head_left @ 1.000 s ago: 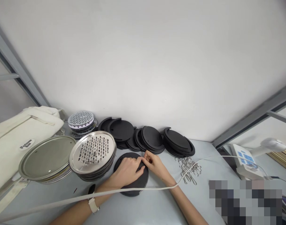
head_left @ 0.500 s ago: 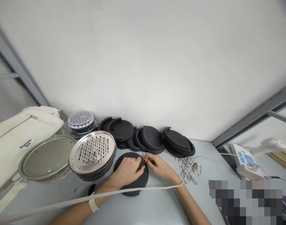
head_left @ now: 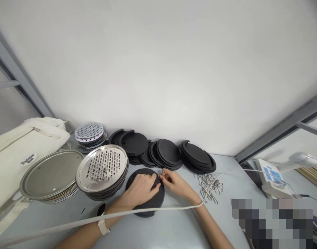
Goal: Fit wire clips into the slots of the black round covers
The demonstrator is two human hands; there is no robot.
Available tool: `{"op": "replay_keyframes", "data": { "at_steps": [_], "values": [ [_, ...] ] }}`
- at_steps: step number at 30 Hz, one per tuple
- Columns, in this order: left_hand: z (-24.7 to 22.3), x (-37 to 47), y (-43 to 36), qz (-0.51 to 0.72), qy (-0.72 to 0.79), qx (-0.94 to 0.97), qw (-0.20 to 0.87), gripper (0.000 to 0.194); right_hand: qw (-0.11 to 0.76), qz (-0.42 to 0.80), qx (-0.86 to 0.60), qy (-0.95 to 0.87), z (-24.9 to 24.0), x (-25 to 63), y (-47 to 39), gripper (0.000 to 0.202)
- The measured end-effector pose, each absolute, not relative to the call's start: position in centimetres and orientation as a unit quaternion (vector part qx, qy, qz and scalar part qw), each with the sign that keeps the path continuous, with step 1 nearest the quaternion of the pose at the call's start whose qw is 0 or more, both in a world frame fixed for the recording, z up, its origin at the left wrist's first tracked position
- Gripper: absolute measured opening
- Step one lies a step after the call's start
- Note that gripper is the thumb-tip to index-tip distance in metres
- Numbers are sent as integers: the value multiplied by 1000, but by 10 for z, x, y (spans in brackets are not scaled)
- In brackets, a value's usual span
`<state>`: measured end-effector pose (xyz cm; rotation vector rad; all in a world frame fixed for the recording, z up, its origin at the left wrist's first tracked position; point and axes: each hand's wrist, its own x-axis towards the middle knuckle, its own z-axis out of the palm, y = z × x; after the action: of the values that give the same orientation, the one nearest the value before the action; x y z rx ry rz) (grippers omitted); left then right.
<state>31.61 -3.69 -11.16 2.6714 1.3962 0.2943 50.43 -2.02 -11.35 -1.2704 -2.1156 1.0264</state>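
Closely, from my end of the feed: the right hand [head_left: 171, 181] has thumb and forefinger pinched on a small metal loop [head_left: 159, 176], at the far right part of a black disc [head_left: 154, 202]. The left hand [head_left: 143, 188] lies across that disc, thumb out to the side, fingers bent toward the loop; whether its fingertips grip anything I cannot tell. Disc lies on the table [head_left: 176, 228], in front of the wearer.

In the way: a white cable [head_left: 171, 209], slung from lower left to far right, crossing my view of both forearms and the disc's near part. I can't judge whether it touches them. Watch [head_left: 103, 227] with pale strap on the left wrist.

Just beyond the disc, three heaps of black discs [head_left: 169, 152] by the wall. Right of the right hand, a tangle of wire clips [head_left: 209, 188], cable passing over it. Left, a stack of graters [head_left: 103, 169], then lids [head_left: 53, 174]; behind, white graters [head_left: 89, 131].

Outermost left, a cream bag [head_left: 41, 138]; its oval label [head_left: 29, 159] bears dark print I can't read. Far right, a white device [head_left: 271, 176] with blue patches, markings too small.
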Motion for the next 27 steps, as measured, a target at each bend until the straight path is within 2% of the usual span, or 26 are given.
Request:
{"op": "replay_keyframes", "data": {
  "at_steps": [16, 27],
  "values": [
    [-111, 316, -37, 98, 460, 880, 66, 25, 240, 372, -462, -769, -118, 503, -20, 23],
    [-111, 317, -37, 94, 464, 878, 70, 26, 200, 385, -444, -784, -106, 507, -21, 30]
  ]
}}
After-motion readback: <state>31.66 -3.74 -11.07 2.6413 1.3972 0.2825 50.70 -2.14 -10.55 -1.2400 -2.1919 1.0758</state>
